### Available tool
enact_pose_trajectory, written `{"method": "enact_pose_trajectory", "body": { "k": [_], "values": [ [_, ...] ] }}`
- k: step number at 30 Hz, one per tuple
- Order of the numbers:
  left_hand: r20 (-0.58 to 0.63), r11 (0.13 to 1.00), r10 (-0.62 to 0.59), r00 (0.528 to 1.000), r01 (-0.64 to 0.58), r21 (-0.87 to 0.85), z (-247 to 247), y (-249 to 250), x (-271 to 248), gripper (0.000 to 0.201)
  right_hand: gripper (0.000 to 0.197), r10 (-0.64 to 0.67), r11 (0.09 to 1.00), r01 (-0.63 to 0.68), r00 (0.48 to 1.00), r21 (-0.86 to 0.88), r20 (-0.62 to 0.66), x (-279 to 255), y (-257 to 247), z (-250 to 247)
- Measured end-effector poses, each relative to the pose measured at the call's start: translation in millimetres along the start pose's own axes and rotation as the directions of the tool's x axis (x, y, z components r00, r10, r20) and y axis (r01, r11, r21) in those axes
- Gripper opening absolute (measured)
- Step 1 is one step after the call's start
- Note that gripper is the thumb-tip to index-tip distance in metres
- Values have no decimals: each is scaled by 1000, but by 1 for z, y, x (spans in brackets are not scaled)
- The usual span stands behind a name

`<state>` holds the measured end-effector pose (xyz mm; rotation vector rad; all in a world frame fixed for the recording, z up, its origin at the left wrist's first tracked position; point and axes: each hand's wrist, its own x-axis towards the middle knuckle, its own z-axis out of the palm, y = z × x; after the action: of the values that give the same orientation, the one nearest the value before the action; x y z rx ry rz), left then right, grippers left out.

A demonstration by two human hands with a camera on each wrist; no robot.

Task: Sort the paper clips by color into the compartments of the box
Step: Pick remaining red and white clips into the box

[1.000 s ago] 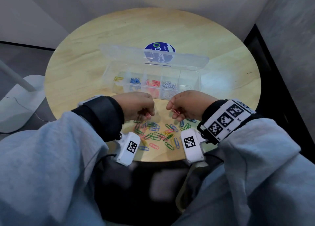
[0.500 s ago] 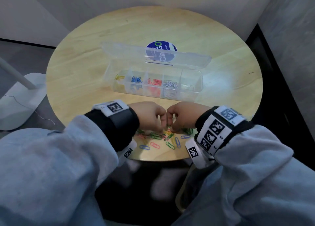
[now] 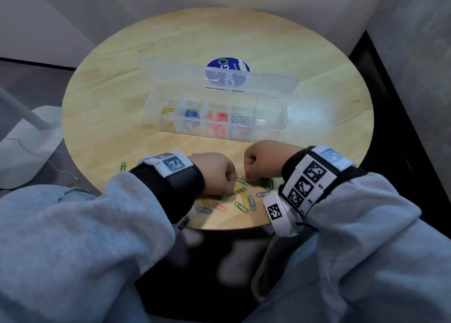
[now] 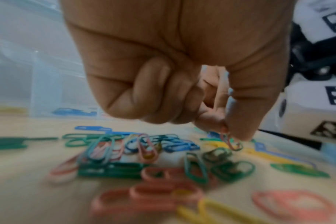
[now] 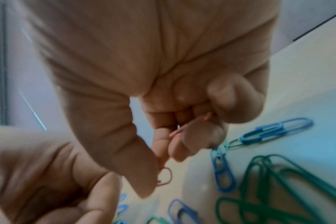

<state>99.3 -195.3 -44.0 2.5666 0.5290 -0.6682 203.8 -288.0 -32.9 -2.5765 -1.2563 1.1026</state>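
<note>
A clear box (image 3: 280, 117) stands mid-table with its lid (image 3: 170, 74) open at the back. Its compartments hold yellow (image 3: 167, 110), blue (image 3: 191, 113), red (image 3: 218, 116) and white clips (image 3: 240, 120). A mixed pile of clips (image 3: 244, 204) lies near the table's front edge. Both hands hover over the pile with fingers curled. My left hand (image 3: 219, 174) pinches a red clip (image 4: 230, 142) between thumb and fingertip. My right hand (image 3: 263, 160) pinches a red clip (image 5: 164, 176) and keeps more pink-red clips (image 5: 190, 124) under its curled fingers.
A single green clip (image 3: 123, 166) lies apart at the left of the round wooden table (image 3: 109, 98). A blue round sticker (image 3: 228, 66) shows behind the lid. A white lamp base (image 3: 29, 147) stands on the floor to the left.
Both hands came down and toward me onto the pile, met knuckle to knuckle half a second ago, and now sit slightly apart, each still holding clips.
</note>
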Motion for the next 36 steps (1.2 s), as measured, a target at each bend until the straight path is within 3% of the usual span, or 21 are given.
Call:
{"method": "enact_pose_trajectory", "body": {
  "k": [4, 9, 12, 16, 23, 25, 27, 30, 32, 36],
  "values": [
    [59, 956, -46, 997, 61, -285, -15, -9, -5, 19, 19, 4, 997, -2, 1000, 78, -21, -1, 2, -4],
    [-18, 911, -32, 999, 22, -412, -32, -21, -12, 23, 20, -13, 970, 14, 1000, 241, -6, 1, 3, -4],
    [2, 813, -41, 999, 35, -581, -36, -30, -13, 24, 25, -15, 928, 15, 1000, 371, -2, 0, 2, -8],
    [57, 774, -65, 996, 87, -628, -31, -37, -12, 36, 28, -10, 897, 5, 1000, 441, 9, 2, -2, -11],
    [39, 511, -179, 983, 127, -850, -26, -54, -18, 31, 28, 53, 741, -55, 998, 670, 24, -3, -12, -4],
    [35, 564, -194, 980, 141, -814, -27, -58, -20, 24, 22, 47, 810, -42, 999, 586, 6, -6, -13, -1],
    [13, 726, -159, 987, 126, -676, -26, -59, -24, 12, 15, 48, 928, -40, 999, 370, -12, -11, -15, 4],
    [-42, 914, -70, 997, 48, -403, -21, -58, -33, 5, 13, 43, 989, -36, 998, 144, -49, -21, -25, 13],
    [-76, 970, -33, 997, 13, -242, -17, -55, -38, 6, 11, 38, 996, -33, 998, 84, -57, -27, -35, 19],
    [-58, 996, 68, 996, -71, -53, -7, -48, -39, 24, 5, 62, 998, -62, 997, 6, -53, -33, -49, 31]
  ]
}}
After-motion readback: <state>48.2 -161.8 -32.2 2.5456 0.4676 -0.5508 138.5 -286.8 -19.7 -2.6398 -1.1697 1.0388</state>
